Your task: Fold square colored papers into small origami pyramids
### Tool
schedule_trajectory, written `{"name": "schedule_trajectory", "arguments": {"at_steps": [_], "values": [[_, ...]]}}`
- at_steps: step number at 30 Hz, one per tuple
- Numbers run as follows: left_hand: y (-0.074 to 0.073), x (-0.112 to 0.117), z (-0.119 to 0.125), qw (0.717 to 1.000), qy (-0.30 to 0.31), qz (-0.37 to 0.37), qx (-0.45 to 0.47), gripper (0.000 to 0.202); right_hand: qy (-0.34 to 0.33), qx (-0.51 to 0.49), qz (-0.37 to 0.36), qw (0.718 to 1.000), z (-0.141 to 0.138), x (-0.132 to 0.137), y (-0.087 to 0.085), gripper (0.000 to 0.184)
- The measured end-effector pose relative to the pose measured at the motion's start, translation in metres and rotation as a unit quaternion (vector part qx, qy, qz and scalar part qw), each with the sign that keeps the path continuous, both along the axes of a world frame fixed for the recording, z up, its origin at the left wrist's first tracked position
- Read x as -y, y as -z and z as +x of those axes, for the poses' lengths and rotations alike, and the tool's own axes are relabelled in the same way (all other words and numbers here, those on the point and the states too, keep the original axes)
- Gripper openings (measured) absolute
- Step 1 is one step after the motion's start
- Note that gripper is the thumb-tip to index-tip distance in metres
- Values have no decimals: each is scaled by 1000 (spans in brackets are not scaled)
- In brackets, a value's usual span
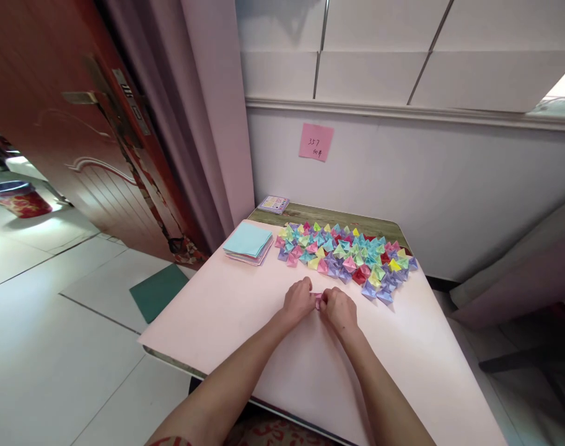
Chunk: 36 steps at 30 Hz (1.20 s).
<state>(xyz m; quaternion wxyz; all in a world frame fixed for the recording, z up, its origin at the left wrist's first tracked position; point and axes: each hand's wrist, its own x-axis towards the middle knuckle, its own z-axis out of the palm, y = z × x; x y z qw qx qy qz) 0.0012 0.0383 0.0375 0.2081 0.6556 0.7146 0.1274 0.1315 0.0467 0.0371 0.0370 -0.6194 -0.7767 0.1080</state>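
Between my two hands is a small pink folded paper [318,300], held just above the pink table cover. My left hand [300,298] pinches its left side with curled fingers. On its right side, my right hand [339,308] grips it between thumb and fingers. Most of the paper is hidden by the fingers, so its exact shape does not show. Beyond the hands lie many folded paper pieces [352,257] in blue, purple, pink, yellow, green and red, packed close together. Left of them sits a stack of square paper sheets [248,241] with light blue on top.
A small printed pack [274,204] lies at the table's back left corner. The pink cover [203,310] spreads over the wooden table. A pink note [316,142] is stuck to the wall. On the floor at left are a green square [158,291] and a bin [20,199].
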Motion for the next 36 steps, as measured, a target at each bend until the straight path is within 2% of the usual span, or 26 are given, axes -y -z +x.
{"name": "schedule_trajectory", "arguments": {"at_steps": [8, 14, 17, 20, 22, 23, 24, 26, 27, 29, 32, 34, 36], "values": [[-11, -11, 6, 997, 8, -59, -42, 25, -5, -10, -5, 1000, -3, 0, -5, 26], [-10, -8, 7, 998, 10, -62, -17, 20, -19, -6, -11, 1000, -7, 1, -8, 26], [-7, -3, 0, 999, 3, -45, 19, 19, -24, -14, -7, 1000, -7, 3, -7, 21], [-7, 1, -12, 997, -10, -33, 65, 25, -14, -84, 6, 996, -2, 3, -7, 19], [-8, 2, -19, 979, -56, -29, 194, 39, 24, -171, 18, 985, 2, 1, -9, 20], [-9, 2, -22, 949, -86, -34, 301, 48, 46, -216, 23, 975, 3, -1, -11, 21], [-11, 3, -22, 898, -117, -44, 421, 54, 65, -257, 28, 964, 4, -3, -13, 21], [-13, 5, -19, 762, -161, -67, 624, 60, 84, -312, 38, 946, 2, -6, -17, 22], [-14, 6, -15, 707, -169, -76, 682, 60, 87, -321, 46, 942, -1, -7, -19, 22], [-14, 7, -6, 628, -179, -74, 754, 56, 91, -306, 72, 945, -9, -6, -20, 22], [-11, 8, 7, 542, -195, -56, 816, 46, 84, -252, 113, 957, -20, 0, -18, 19], [-8, 8, 10, 506, -214, -48, 834, 42, 69, -234, 128, 961, -24, 3, -15, 18], [-5, 7, 8, 486, -229, -48, 842, 41, 56, -237, 136, 960, -24, 4, -14, 22]]}}
